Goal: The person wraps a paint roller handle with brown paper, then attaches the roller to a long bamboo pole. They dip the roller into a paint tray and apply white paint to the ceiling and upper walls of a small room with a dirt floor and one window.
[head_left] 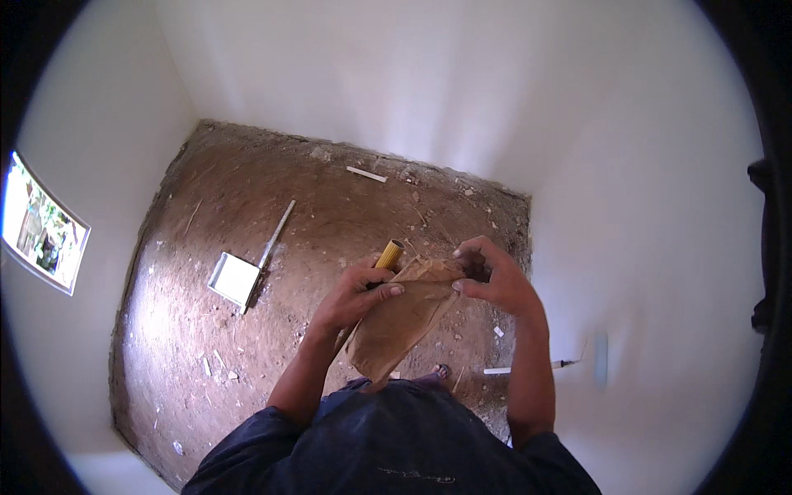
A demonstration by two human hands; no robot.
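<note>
A piece of crumpled brown paper [404, 322], shaped like a bag, hangs between my hands in front of my dark shirt. My left hand [355, 293] is closed round its left side, thumb lying over the paper. From the same grip a yellow ribbed tube [390, 254] sticks up, its round end facing away from me. At the bunched upper right edge of the paper, my right hand [495, 280] has its thumb and curled fingers on it. What lies inside the paper, if anything, is hidden.
On the bare dirt floor [313, 223] lies a white square tray [234, 279] beside a long pale stick [278, 231]. A short white strip [366, 174] lies near the far wall. At right, a paint roller [601, 360] touches the white wall. Debris is scattered about.
</note>
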